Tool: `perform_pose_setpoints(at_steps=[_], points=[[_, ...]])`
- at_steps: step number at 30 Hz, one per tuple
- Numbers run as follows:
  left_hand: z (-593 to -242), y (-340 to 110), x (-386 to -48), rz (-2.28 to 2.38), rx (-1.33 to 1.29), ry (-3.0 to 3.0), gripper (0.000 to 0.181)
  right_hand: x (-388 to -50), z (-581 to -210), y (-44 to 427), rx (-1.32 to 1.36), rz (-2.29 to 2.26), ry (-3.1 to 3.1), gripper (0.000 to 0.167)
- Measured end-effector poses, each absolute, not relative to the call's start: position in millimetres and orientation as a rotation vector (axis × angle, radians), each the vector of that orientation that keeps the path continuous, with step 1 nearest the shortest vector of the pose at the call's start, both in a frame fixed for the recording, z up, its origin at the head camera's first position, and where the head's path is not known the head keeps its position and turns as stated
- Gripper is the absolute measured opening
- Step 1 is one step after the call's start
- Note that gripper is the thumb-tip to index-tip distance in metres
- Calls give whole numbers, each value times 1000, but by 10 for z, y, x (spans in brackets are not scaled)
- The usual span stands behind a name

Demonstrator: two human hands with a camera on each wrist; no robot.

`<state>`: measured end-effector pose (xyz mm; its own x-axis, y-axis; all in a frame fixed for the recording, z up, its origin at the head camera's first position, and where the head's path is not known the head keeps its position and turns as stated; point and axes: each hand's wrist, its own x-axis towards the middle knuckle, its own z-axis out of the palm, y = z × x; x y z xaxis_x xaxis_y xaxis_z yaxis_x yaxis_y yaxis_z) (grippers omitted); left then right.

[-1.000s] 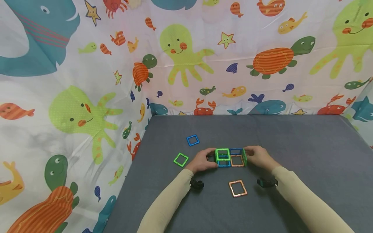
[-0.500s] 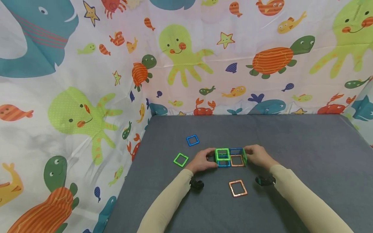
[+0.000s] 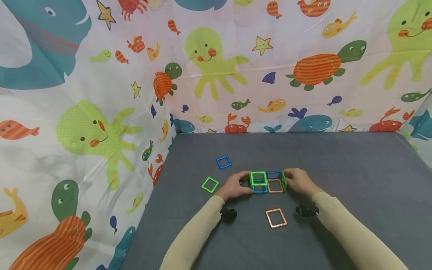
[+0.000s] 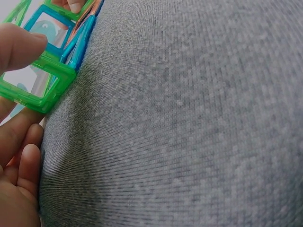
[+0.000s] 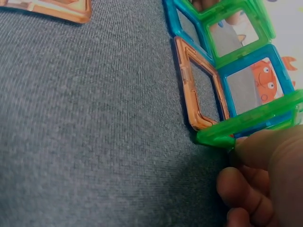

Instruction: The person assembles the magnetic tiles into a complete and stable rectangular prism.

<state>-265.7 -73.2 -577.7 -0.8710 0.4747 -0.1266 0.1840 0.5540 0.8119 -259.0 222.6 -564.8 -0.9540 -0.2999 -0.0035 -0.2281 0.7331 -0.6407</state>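
Note:
Both hands hold a small structure of square magnetic tiles on the grey surface. Its left part has a raised green tile [image 3: 258, 173] above a flat blue tile [image 3: 260, 192]. An orange tile [image 3: 276, 192] lies flat to the right, with a blue tile [image 3: 274, 172] upright behind it and a green tile [image 3: 284, 182] upright at the right end. My left hand [image 3: 234, 186] grips the left end, thumb and fingers about a green tile [image 4: 61, 71]. At the other end my right hand [image 3: 300, 180] holds the upright green tile; its far fingertips are partly hidden.
Loose tiles lie around: a blue tile [image 3: 224, 156] behind left, a green tile [image 3: 206, 180] left of the left hand, and an orange tile [image 3: 278, 226] in front. A sea-animal printed cloth [image 3: 229, 86] hangs behind and at the left of the grey surface [image 3: 354, 172].
The right wrist has shifted very slightly to the left. Otherwise the hands stay on the structure and the tiles keep their places; the whole view sways a little.

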Motion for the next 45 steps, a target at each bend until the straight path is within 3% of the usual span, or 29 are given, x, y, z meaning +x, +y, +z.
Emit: perform_pose_setpoints(at_steps=[5, 19, 30, 39, 45], points=[[-5785, -725, -2670, 1225, 544, 2465, 71, -2588, -5654, 2214, -422, -1000, 2868, 16], [-5742, -707, -2613, 1248, 528, 2467, 70, -2472, -5750, 2150, -312, -958, 2993, 30], [-5800, -715, -2640, 1232, 550, 2477, 70, -2408, -5799, 2162, -316, -999, 3029, 32], [-5754, -721, -2615, 1257, 535, 2481, 69, -2199, -5733, 2303, -385, -1056, 2984, 38], [-5744, -728, -2620, 1260, 547, 2477, 69, -1999, -5661, 2376, -472, -1013, 3036, 33]])
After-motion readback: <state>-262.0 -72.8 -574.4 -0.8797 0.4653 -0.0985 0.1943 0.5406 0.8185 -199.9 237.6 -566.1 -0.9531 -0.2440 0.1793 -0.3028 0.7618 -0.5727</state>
